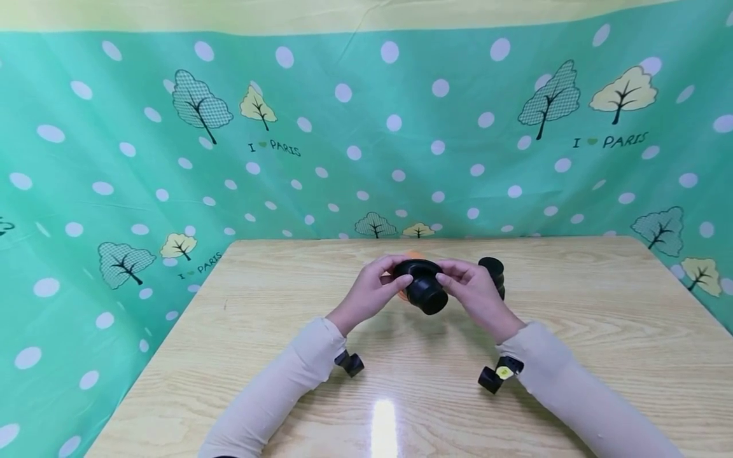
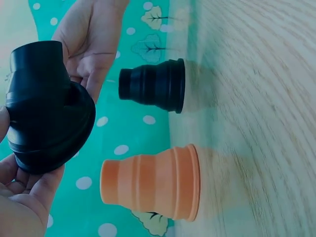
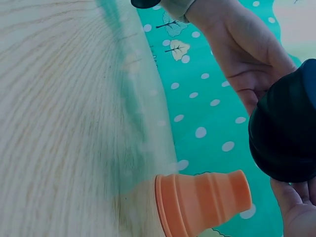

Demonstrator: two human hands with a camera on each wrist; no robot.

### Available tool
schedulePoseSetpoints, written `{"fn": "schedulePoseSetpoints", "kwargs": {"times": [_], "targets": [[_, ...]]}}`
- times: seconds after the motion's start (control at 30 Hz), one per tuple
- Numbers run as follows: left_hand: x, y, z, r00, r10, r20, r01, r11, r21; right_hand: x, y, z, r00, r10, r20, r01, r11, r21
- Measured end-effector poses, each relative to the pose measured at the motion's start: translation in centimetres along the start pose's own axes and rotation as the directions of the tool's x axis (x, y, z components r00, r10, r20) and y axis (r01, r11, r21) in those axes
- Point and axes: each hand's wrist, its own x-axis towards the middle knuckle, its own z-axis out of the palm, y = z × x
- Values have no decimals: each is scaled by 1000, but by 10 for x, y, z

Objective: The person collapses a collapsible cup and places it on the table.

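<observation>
A black collapsible cup (image 1: 425,289) is held above the table between both hands, tilted with its narrow end toward me. My left hand (image 1: 373,291) pinches its wide rim on the left, thumb on the near side. On the opposite side, my right hand (image 1: 475,294) grips the same rim with thumb and fingers. In the left wrist view, the held cup (image 2: 42,113) looks bent, with part of its wall folded in near the rim. The right wrist view shows only part of this cup (image 3: 284,128), cut off by the frame edge.
Behind the hands an orange stepped cup (image 2: 150,182) stands wide end down on the wooden table (image 1: 275,280), mostly hidden in the head view. Another black cup (image 1: 492,270) stands near my right hand, also wide end down. A green dotted cloth (image 1: 321,146) hangs behind the table.
</observation>
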Motion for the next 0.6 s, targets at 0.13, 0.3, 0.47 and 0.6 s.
{"fn": "schedulePoseSetpoints", "kwargs": {"times": [0.13,0.3,0.47,0.6], "targets": [[0,-2,3,999,35,-35,-32,996,85,0,0,0,1000,19,0,-19,999,31],[2,-12,3,995,68,-72,-61,993,100,0,-1,1,1000,20,22,-20,999,31],[7,-34,0,996,4,-88,-4,1000,10,0,1,-1,998,48,42,-46,998,-47],[10,-44,-2,993,-60,-100,56,998,-39,-1,1,-3,997,57,54,-52,995,-86]]}}
